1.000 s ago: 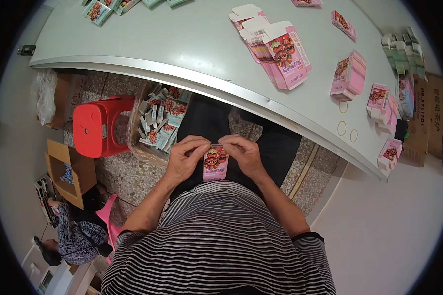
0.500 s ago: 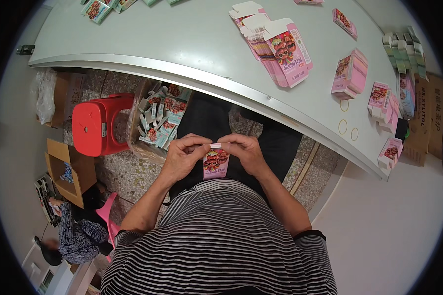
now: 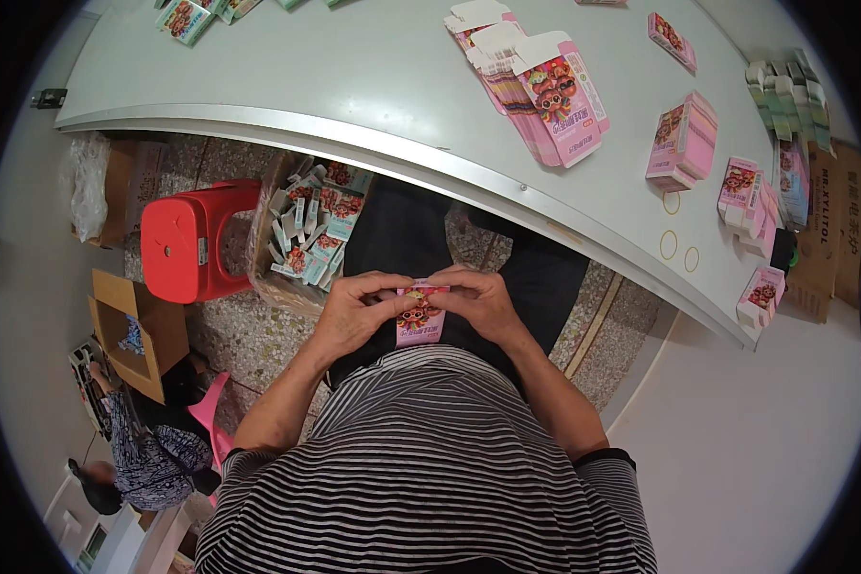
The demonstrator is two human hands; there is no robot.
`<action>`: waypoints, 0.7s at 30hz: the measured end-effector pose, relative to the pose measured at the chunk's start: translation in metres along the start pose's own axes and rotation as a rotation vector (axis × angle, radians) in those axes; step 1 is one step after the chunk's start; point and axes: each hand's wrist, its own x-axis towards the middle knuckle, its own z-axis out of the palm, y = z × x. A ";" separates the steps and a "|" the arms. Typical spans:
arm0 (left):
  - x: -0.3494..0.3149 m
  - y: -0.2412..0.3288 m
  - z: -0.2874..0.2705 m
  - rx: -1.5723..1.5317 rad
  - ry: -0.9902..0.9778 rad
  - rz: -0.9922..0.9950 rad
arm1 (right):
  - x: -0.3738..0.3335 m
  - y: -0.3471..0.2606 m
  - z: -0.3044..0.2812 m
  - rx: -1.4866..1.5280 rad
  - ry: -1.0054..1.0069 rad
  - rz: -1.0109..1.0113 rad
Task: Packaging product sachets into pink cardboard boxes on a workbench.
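The left hand (image 3: 357,311) and the right hand (image 3: 480,308) both grip one small pink box (image 3: 418,328), fingers pinched around its upper end and thumbs pressed on the printed face; the box is on the person's side of the surface (image 3: 354,86), short of its near edge and above the dark trousers (image 3: 397,230). On the surface, right of its middle, lies a fanned stack of flat pink cartons (image 3: 557,105); a bundle of pink boxes (image 3: 679,145) stands nearer its right end, and green boxes (image 3: 185,21) lie at its far left. Below the near edge of the surface sits an open carton (image 3: 285,298) full of small boxes (image 3: 327,230), with a red stool (image 3: 170,244) farther toward the surface's left end.
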 end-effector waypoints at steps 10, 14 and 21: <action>0.016 0.024 0.001 -0.206 0.141 0.079 | 0.006 -0.062 0.012 -0.356 -0.045 0.020; 0.045 0.070 0.007 -0.247 0.256 0.286 | 0.042 -0.163 -0.028 -0.692 0.393 -0.350; 0.100 0.105 0.029 -0.200 0.241 0.259 | 0.086 -0.222 -0.050 -1.398 0.758 -0.567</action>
